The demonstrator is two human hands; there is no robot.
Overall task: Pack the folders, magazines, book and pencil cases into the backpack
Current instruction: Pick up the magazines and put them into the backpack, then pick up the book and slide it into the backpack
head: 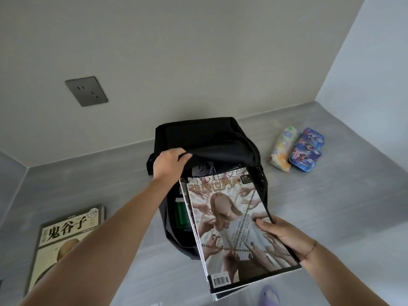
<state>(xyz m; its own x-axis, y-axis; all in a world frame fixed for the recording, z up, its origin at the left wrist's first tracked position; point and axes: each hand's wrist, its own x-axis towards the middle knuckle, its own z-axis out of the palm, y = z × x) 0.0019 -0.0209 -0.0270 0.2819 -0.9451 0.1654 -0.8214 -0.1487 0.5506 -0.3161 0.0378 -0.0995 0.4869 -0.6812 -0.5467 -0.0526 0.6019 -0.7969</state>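
Head view, looking down on a grey counter (331,217) set in a corner of pale walls. Black backpack (209,138) stands at the middle, against the back wall, its main compartment open toward me. My left hand (169,162) is closed on the upper flap of the backpack, fingers curled over the edge, holding the opening wide. My right hand (287,235) is clamped on the right edge of a stack of magazines (234,226), thumb on the top cover, fingers hidden beneath. Stack is tilted, its top end at the mouth of the backpack, its lower end with the barcode nearest me and clear of the bag. Inside the opening, left of the magazines, something green shows; I cannot tell what it is. Book (64,244) with a yellow and black cover lies flat on the counter at the left, well apart from the backpack, partly behind my left forearm. Two pencil cases lie side by side, touching, on the counter right of the backpack: a pale patterned one (281,149) and a blue one (306,151). Grey wall socket (86,91) sits on the back wall.
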